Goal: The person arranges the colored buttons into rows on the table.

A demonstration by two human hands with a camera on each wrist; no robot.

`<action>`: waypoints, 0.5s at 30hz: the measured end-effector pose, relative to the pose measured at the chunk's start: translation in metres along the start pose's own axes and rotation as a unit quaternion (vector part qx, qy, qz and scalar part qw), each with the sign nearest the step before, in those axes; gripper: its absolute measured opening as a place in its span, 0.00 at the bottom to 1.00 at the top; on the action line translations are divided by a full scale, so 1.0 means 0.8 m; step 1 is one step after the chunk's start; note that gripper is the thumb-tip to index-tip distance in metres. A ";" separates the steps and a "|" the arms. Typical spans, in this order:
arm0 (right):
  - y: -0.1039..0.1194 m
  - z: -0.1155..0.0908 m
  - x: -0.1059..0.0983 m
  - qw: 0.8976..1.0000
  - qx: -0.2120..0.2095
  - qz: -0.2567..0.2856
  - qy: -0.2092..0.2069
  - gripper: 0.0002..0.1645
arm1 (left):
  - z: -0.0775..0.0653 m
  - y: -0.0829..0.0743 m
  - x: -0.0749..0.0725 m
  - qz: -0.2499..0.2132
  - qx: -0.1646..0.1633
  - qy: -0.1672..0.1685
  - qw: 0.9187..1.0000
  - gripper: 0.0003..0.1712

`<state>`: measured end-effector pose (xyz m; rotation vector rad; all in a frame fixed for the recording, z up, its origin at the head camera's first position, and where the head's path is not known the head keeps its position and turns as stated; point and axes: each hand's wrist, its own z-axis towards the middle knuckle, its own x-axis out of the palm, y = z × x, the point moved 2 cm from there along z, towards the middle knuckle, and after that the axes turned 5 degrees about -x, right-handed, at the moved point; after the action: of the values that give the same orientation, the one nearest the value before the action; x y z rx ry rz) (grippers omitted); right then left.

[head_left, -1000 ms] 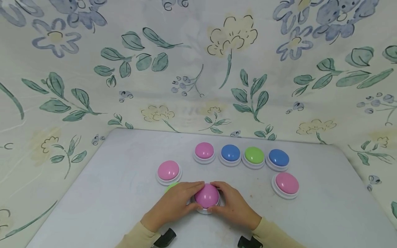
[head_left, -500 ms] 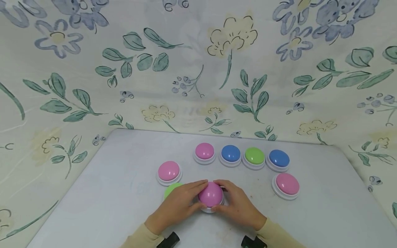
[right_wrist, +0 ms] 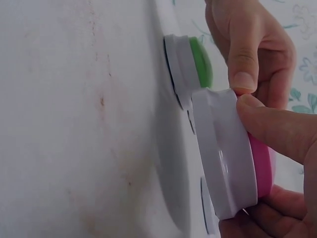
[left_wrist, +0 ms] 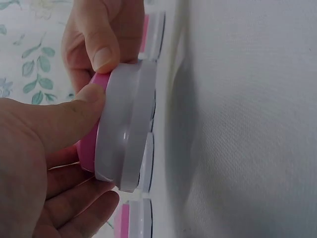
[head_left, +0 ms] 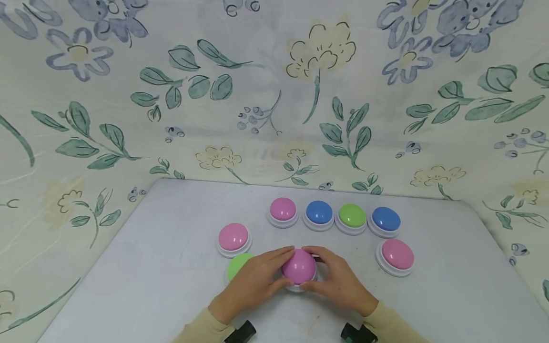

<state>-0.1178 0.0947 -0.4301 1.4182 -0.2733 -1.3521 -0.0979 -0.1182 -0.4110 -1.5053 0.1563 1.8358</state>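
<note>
Both hands hold one pink push button (head_left: 299, 267) with a white round base, domed side up. My left hand (head_left: 257, 276) grips its left side and my right hand (head_left: 340, 278) its right, thumbs at the near edge. In the left wrist view the white base (left_wrist: 124, 129) hangs a little above the table, and a shadow lies below it. The right wrist view also shows a gap under the base (right_wrist: 225, 158). Beside my left hand sits a green button (head_left: 238, 266), partly hidden by that hand.
Another pink button (head_left: 233, 237) stands at the left. Along the back are a pink button (head_left: 282, 209), a blue button (head_left: 319, 212), a green button (head_left: 351, 216) and a second blue button (head_left: 386, 219). One more pink button (head_left: 397, 254) stands right, on the white table (head_left: 454, 295). Flowered cloth (head_left: 266, 95) surrounds it.
Both hands have moved to the right and slightly away from me, carrying the pink button between them. More of the green button beside my left hand now shows. The other buttons stay put.
</note>
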 end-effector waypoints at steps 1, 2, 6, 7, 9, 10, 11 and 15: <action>0.000 0.000 -0.002 1.000 0.000 0.000 -0.002 0.44 | 0.001 -0.001 0.000 -0.003 0.001 -0.001 1.000 0.37; -0.001 -0.001 -0.003 1.000 0.000 -0.002 -0.002 0.44 | 0.002 -0.002 0.000 -0.006 0.001 -0.001 1.000 0.37; -0.004 -0.003 -0.008 1.000 0.001 -0.007 -0.002 0.44 | 0.007 -0.007 0.001 -0.016 0.001 0.002 1.000 0.37; -0.005 -0.004 -0.010 1.000 0.001 -0.009 -0.002 0.44 | 0.008 -0.008 0.001 -0.020 0.000 0.004 1.000 0.37; -0.006 -0.005 -0.013 1.000 0.003 -0.012 -0.002 0.45 | 0.010 -0.010 0.002 -0.025 -0.002 0.008 1.000 0.37; -0.006 -0.005 -0.015 1.000 0.003 -0.013 -0.003 0.45 | 0.012 -0.011 0.002 -0.027 -0.004 0.010 1.000 0.37; -0.006 -0.005 -0.017 1.000 0.003 -0.014 -0.003 0.45 | 0.013 -0.012 0.003 -0.029 -0.006 0.012 0.999 0.37; -0.006 -0.005 -0.024 1.000 0.009 -0.016 -0.006 0.44 | 0.019 -0.016 0.004 -0.033 -0.012 0.012 0.999 0.37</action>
<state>-0.1230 0.1130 -0.4238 1.4360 -0.2717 -1.3872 -0.1024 -0.0998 -0.4045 -1.5313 0.0955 1.7727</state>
